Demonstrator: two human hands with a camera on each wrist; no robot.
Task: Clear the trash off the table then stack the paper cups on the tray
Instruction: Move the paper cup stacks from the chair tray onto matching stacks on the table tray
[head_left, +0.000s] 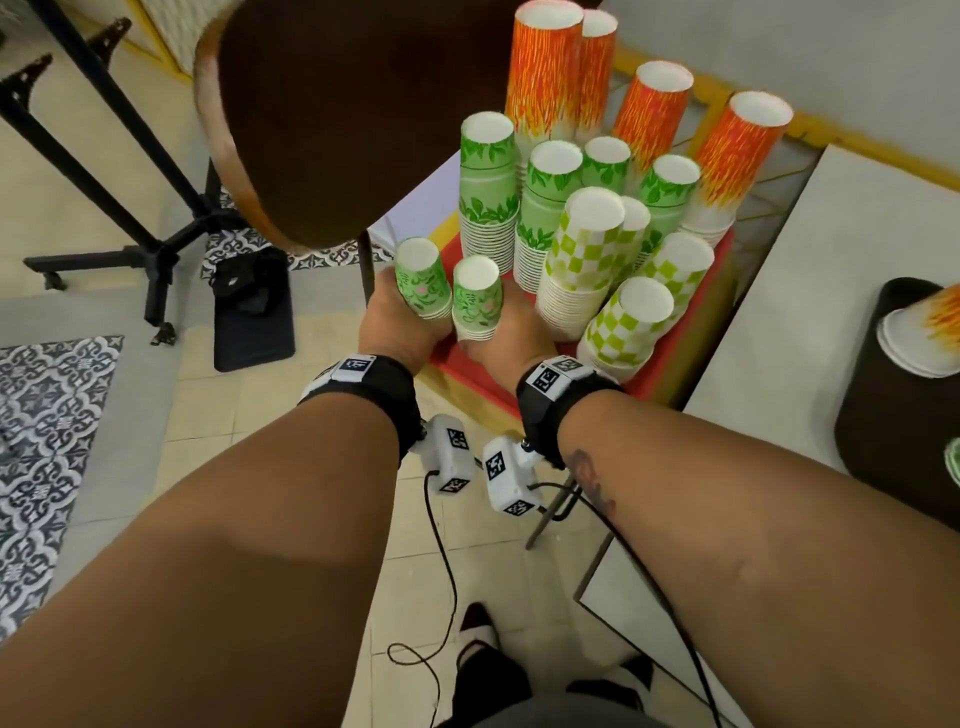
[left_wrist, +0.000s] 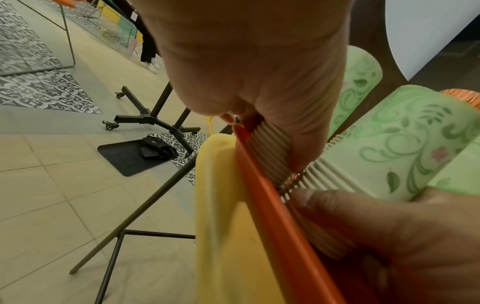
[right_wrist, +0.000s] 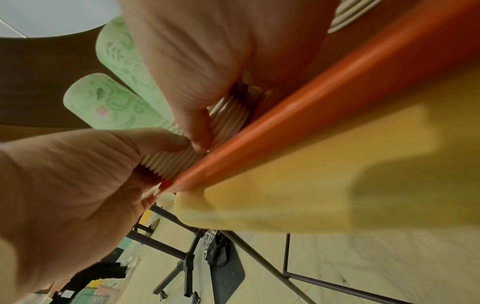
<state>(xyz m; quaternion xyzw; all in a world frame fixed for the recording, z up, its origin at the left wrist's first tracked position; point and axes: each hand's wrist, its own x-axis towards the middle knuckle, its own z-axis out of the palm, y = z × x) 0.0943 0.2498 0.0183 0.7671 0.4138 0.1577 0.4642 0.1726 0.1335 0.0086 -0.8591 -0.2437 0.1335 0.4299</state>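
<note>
Each of my hands grips a short upside-down stack of green floral paper cups at the near left corner of the red tray (head_left: 675, 353). My left hand (head_left: 402, 317) holds the left stack (head_left: 421, 278) by its ribbed rims (left_wrist: 270, 154). The right hand (head_left: 496, 332) holds the other stack (head_left: 475, 299), with its fingers curled round the rims (right_wrist: 228, 115). Both stacks' rims sit just inside the tray's orange-red rim (left_wrist: 259, 174). Whether they rest on the tray floor is hidden by my hands.
The tray is crowded with tall upside-down stacks: orange flame cups (head_left: 545, 78), green leaf cups (head_left: 488, 182), green checked cups (head_left: 587, 249). A brown round tabletop (head_left: 322, 119) hangs over the left. A white table (head_left: 831, 312) with more orange cups (head_left: 919, 338) stands right. Black stand legs (head_left: 156, 249) cross the floor.
</note>
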